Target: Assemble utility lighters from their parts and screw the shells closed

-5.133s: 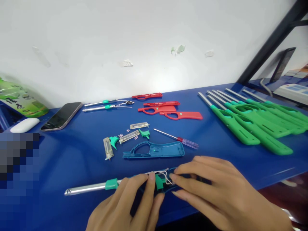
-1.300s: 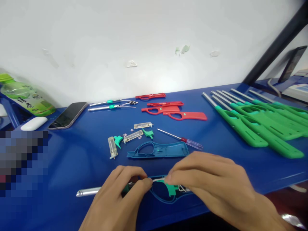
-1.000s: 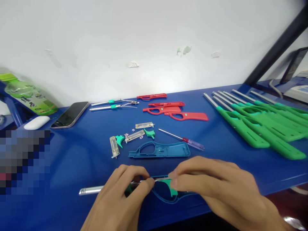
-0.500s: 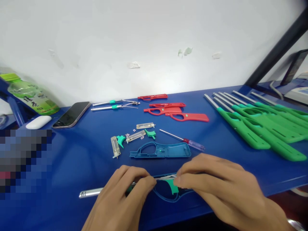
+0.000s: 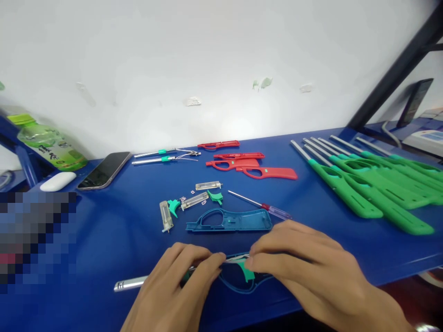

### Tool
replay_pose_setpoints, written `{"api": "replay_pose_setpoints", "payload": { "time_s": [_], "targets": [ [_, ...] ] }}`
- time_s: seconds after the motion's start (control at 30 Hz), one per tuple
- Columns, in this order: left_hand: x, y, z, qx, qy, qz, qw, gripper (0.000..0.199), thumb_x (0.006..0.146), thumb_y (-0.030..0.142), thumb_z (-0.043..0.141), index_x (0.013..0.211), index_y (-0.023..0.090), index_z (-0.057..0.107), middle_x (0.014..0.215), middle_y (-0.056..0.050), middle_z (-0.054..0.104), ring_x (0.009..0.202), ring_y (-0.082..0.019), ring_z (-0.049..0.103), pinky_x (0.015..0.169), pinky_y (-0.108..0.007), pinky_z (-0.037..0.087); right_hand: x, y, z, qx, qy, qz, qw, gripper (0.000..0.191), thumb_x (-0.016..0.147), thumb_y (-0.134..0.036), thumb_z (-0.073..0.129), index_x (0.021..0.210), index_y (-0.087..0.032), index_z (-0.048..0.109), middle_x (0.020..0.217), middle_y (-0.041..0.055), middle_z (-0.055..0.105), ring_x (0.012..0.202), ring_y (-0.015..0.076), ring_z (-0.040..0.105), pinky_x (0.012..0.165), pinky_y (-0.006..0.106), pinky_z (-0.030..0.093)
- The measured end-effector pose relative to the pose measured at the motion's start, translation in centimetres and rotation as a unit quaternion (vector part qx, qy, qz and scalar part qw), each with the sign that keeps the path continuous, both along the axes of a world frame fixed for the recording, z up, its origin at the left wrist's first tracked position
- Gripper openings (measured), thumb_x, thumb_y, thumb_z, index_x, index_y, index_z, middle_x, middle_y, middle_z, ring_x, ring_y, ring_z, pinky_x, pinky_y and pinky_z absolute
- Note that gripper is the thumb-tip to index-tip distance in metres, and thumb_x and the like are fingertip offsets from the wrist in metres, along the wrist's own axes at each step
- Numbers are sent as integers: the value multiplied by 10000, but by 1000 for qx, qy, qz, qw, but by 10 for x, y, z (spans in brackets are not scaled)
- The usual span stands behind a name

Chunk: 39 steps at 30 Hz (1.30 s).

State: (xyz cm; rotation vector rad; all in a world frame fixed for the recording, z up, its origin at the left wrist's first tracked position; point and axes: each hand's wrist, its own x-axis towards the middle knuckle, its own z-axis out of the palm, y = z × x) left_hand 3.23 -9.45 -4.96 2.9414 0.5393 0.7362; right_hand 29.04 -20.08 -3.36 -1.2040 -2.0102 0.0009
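Note:
A blue lighter shell half point(image 5: 238, 289) lies at the table's front edge, with a green trigger point(image 5: 247, 272) and white wires point(image 5: 238, 260) in it. My left hand point(image 5: 176, 281) is closed over its front end, fingertips on the wires; a metal tube point(image 5: 129, 284) sticks out to the left. My right hand point(image 5: 311, 267) pinches at the trigger and wires and covers the shell's handle part. Just behind, another blue shell half point(image 5: 249, 220) lies with its inside up. Whatever is under both palms is hidden.
Clear fuel tanks point(image 5: 165, 216), green triggers point(image 5: 215, 197) and a screwdriver point(image 5: 260, 204) lie mid-table. Red shells point(image 5: 270, 173) and metal tubes point(image 5: 152, 161) are further back. Green lighters point(image 5: 346, 189) lie right; a phone point(image 5: 104, 170), white case point(image 5: 58, 181) and bottle point(image 5: 51, 145) left.
My right hand has shifted slightly left along the wires and trigger. My left hand stays on the front end. The camera view has moved a little.

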Motion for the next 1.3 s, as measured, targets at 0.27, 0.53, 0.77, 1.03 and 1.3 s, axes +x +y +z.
{"api": "replay_pose_setpoints", "payload": {
  "time_s": [0.27,0.53,0.77,1.03,1.3],
  "targets": [
    [-9,1,-2,74,33,-18,997,413,1111,146,465,1497,214,593,1230,-62,743,1078,-201,686,909,-315,637,-1,4,5,50,37,38,997,210,1030,-28,641,1174,-153,731,1058,25,829,935,127,748,886,289,565],
    [20,-4,1,50,-5,-19,999,282,1113,220,529,1364,231,658,1119,-22,737,1002,-199,674,840,-340,607,-2,6,9,83,9,37,996,193,1045,-42,623,1140,-167,735,1016,10,860,879,120,794,885,284,580],
    [14,-5,-4,38,-18,-11,999,295,1115,194,488,1349,235,664,1096,-17,736,942,-185,660,835,-342,572,-3,11,7,55,9,-45,997,127,1102,-206,624,1210,-230,686,1071,2,835,959,149,772,1053,352,498],
    [14,-3,-8,52,-29,-14,998,359,1088,99,482,1389,215,640,1118,-36,746,977,-198,675,848,-343,598,23,46,33,-40,-206,-29,977,247,1123,-169,509,1283,-224,689,1195,57,769,1099,250,686,993,455,487],
    [16,-4,-10,67,-33,-12,997,361,1099,123,462,1419,174,619,1115,-68,756,974,-203,705,826,-334,642,13,118,53,-70,-320,10,945,214,1105,-251,590,1197,-178,769,1086,97,799,1092,275,691,1007,479,487]
  ]
}}
